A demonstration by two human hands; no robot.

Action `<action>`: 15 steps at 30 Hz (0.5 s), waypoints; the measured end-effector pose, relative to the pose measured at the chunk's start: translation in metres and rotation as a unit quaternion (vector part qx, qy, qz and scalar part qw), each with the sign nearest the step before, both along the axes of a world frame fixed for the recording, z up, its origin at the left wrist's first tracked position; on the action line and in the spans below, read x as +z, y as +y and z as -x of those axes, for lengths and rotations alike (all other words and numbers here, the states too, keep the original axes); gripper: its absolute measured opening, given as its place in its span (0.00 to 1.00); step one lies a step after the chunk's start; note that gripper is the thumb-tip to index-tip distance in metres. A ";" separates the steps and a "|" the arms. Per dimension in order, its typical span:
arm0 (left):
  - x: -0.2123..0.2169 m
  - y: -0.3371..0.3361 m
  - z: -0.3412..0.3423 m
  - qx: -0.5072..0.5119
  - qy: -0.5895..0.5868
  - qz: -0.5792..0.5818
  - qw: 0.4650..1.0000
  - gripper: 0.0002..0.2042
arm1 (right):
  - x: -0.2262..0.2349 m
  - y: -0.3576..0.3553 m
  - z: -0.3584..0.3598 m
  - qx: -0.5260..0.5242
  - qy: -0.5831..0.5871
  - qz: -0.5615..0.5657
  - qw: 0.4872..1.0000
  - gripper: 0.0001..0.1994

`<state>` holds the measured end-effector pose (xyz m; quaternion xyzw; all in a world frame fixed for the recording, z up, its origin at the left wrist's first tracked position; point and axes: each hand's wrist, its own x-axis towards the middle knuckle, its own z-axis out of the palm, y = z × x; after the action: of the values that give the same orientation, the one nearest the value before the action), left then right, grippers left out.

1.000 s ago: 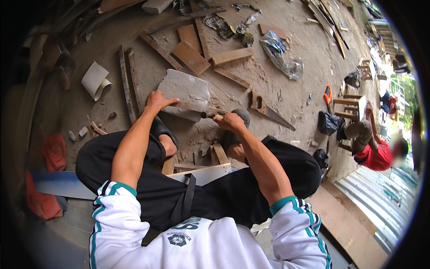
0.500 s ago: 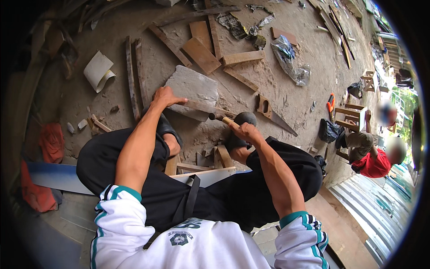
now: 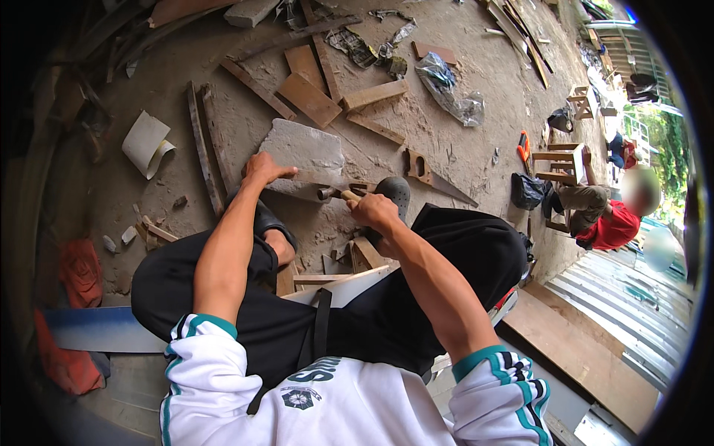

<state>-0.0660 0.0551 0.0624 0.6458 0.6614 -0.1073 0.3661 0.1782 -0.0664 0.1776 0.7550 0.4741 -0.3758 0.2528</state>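
I sit low over a dusty concrete floor, legs in black trousers. My left hand (image 3: 262, 169) rests on the near edge of a flat grey stone slab (image 3: 305, 152) lying on the floor, steadying it. My right hand (image 3: 373, 210) is closed around the wooden handle of a hammer (image 3: 336, 195), whose metal head lies against the slab's near side. A handsaw (image 3: 431, 175) lies just right of the slab. Short wood pieces (image 3: 349, 260) and a pale board sit between my knees.
Wooden planks and offcuts (image 3: 312, 97) are scattered beyond the slab, with a clear plastic bag (image 3: 450, 93) and a curled white sheet (image 3: 145, 141). A person in a red shirt (image 3: 613, 223) sits at the right by small wooden stools (image 3: 561, 160). Corrugated metal sheets lie lower right.
My right hand with the hammer has shifted slightly nearer the slab's edge. My left hand stays on the slab. The view has tilted a little.
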 end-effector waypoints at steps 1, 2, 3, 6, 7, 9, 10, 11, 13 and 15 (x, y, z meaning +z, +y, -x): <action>-0.001 -0.002 0.001 0.005 -0.005 0.004 1.000 0.39 | 0.001 -0.012 -0.006 0.008 0.006 -0.025 1.000 0.28; -0.001 -0.002 0.001 0.010 -0.011 0.008 1.000 0.39 | 0.002 -0.022 -0.012 0.025 0.010 -0.028 0.999 0.28; 0.002 -0.003 0.000 0.014 -0.016 0.010 1.000 0.39 | 0.005 -0.030 -0.017 0.040 0.015 -0.033 0.999 0.28; 0.004 -0.015 -0.002 0.030 -0.012 -0.067 0.997 0.40 | -0.010 -0.065 -0.052 0.122 0.057 -0.105 0.985 0.31; 0.009 -0.019 -0.006 0.035 -0.005 -0.066 0.997 0.40 | -0.017 -0.077 -0.062 0.146 0.069 -0.118 0.980 0.31; 0.016 -0.023 -0.009 0.051 0.011 -0.067 0.996 0.42 | -0.026 -0.089 -0.070 0.164 0.089 -0.151 0.971 0.33; 0.014 -0.027 -0.009 0.059 0.016 -0.073 0.995 0.42 | -0.026 -0.090 -0.070 0.158 0.095 -0.168 0.968 0.34; 0.012 -0.031 -0.008 0.068 0.021 -0.080 0.994 0.43 | -0.026 -0.088 -0.072 0.133 0.095 -0.153 0.975 0.34; 0.011 -0.035 -0.011 0.089 0.023 -0.075 0.993 0.44 | -0.028 -0.080 -0.076 0.110 0.097 -0.132 0.980 0.35; 0.008 -0.035 -0.014 0.109 0.020 -0.054 0.992 0.44 | -0.042 -0.068 -0.085 0.109 0.103 -0.121 0.981 0.37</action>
<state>-0.0522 0.0201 0.0708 0.5865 0.7395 -0.0437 0.3274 0.2628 -0.1347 0.1358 0.6811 0.6190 -0.3615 0.1491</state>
